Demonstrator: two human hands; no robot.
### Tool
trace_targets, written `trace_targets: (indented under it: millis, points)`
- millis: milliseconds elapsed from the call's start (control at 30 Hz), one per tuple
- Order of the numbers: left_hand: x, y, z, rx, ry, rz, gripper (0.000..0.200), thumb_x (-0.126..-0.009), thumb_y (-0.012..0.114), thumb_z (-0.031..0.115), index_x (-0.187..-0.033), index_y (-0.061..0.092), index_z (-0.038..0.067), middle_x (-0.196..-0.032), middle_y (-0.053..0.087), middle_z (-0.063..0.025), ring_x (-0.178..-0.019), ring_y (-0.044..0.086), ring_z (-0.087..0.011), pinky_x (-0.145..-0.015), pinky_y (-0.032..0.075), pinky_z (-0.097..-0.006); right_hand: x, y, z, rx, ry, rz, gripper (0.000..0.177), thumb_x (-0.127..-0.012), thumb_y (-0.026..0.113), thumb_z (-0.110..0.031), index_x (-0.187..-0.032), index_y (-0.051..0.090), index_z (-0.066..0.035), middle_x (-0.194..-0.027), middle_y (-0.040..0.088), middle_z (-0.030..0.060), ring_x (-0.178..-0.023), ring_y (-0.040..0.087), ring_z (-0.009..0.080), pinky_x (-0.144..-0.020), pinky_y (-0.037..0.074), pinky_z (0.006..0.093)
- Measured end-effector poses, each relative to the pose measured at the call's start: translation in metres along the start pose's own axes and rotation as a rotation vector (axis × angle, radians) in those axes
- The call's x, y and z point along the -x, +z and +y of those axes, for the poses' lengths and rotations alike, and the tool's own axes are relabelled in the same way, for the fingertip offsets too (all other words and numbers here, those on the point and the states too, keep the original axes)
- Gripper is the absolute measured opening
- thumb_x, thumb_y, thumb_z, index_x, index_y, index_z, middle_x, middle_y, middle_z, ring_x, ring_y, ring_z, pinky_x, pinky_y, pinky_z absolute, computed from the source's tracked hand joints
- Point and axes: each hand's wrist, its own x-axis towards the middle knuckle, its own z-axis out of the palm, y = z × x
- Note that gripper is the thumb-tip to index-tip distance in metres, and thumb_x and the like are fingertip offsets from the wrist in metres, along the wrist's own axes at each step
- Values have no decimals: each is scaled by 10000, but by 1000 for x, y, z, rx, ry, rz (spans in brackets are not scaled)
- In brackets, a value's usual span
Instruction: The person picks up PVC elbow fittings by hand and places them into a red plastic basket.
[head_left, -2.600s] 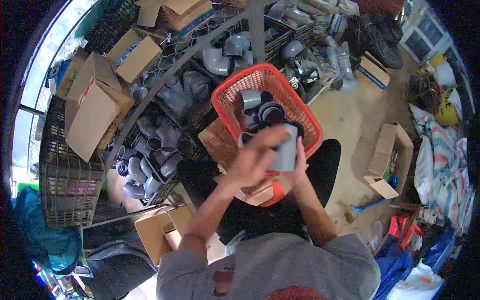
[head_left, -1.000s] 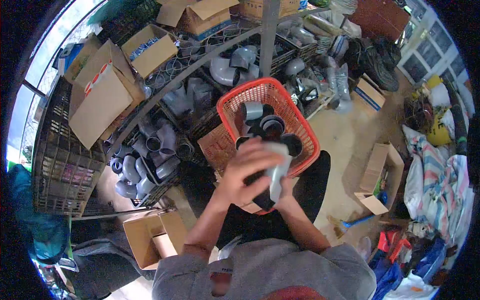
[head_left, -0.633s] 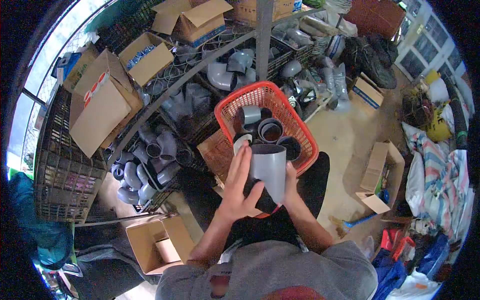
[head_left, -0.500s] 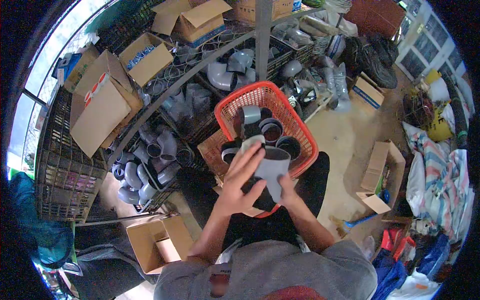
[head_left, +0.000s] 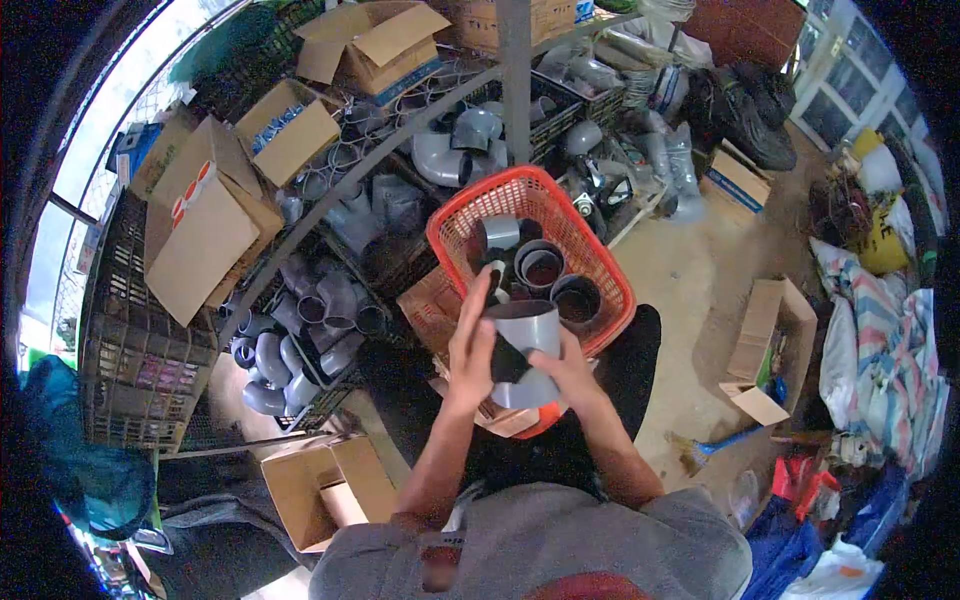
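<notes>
A grey pipe fitting (head_left: 530,328) with a round open end facing up is held between both hands over the near end of a red basket (head_left: 600,250). My left hand (head_left: 472,355) lies along its left side with fingers stretched up, beside a black opening or patch of the fitting. Around its right side wrap the fingers of my right hand (head_left: 568,370). Inside the basket are several grey fittings (head_left: 577,297), some standing with their round ends up.
Crates of grey elbows (head_left: 270,360) stand at the left. An empty cardboard box (head_left: 325,490) sits at the lower left, another box (head_left: 765,350) at the right. A metal post (head_left: 516,80) rises behind the basket, and a blue-handled brush (head_left: 720,441) lies on the floor.
The fitting has turned more upright and moved slightly left. My left hand has shifted from over its top edge to its left side.
</notes>
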Motion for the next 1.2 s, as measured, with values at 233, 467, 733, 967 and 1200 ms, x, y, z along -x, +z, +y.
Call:
trace_targets:
  millis: [233,467,733,967,1200]
  points:
    - [30,32,7,-2,-25,11,614,-1037,519,246,-1566,295,29,-1581,374,-156,-1421,421,-269,-1150,344,-373,-19,-5,-17,-133,-36,172,666,-812,816,-291,-1335,534,10,-1199,650,119,-1073,621,202,-965,487,355]
    - [-15,2,8,-116,20,-26,483,-1021,512,140,-1480,448,2,-1475,515,-194,-1395,465,-292,-1148,340,-370,-6,3,4,105,96,45,721,-824,793,-315,-1392,485,4,-1270,614,131,-1138,585,199,-1010,451,351]
    - [-33,-41,18,-254,46,-416,399,-771,841,321,-962,722,-8,-854,730,-153,-806,733,-260,-729,547,-353,4,-12,-3,-479,451,-207,732,-821,718,-413,-1383,485,-6,-1232,619,148,-1107,623,248,-972,499,390]
    - [-24,-51,2,-276,67,-1097,553,-696,868,461,-985,733,9,-854,724,-158,-823,715,-301,-780,536,-392,-12,-18,-27,102,417,-427,831,-715,820,-346,-1394,475,-13,-1156,655,146,-1060,650,250,-956,496,368]
    - [7,-30,-36,-96,-274,-816,628,-716,881,413,-1069,669,-60,-944,720,-153,-889,695,-261,-841,534,-351,-25,-1,-48,1315,-471,-512,944,-644,837,-549,-1359,513,-24,-1140,637,212,-1004,666,403,-894,542,447]
